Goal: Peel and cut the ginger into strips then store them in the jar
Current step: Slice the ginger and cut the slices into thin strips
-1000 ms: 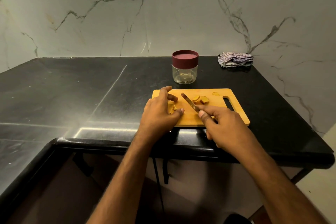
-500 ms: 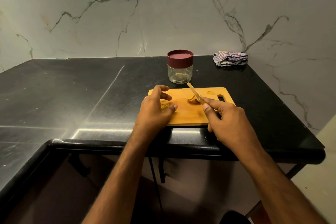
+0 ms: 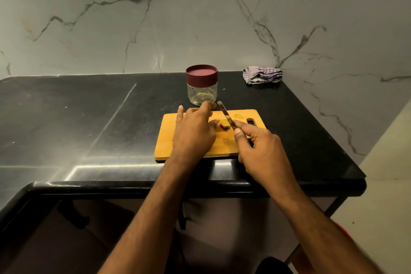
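Change: a second ago the knife (image 3: 226, 116) lay lower, its tip toward the left hand; its tip now stands raised toward the jar, beside the gathered ginger.
Meaning: judged, cutting into strips is about to resume; storing not begun.
Left hand (image 3: 194, 132): fingers curled down, holding the ginger pieces (image 3: 223, 124) on the cutting board (image 3: 165, 140).
Right hand (image 3: 260, 147): gripping the knife handle.
Knife axis: blade runs from the right hand up-left, toward the far wall.
Ginger axis: too hidden to tell.
Jar (image 3: 201, 87): lid on, just behind the board.
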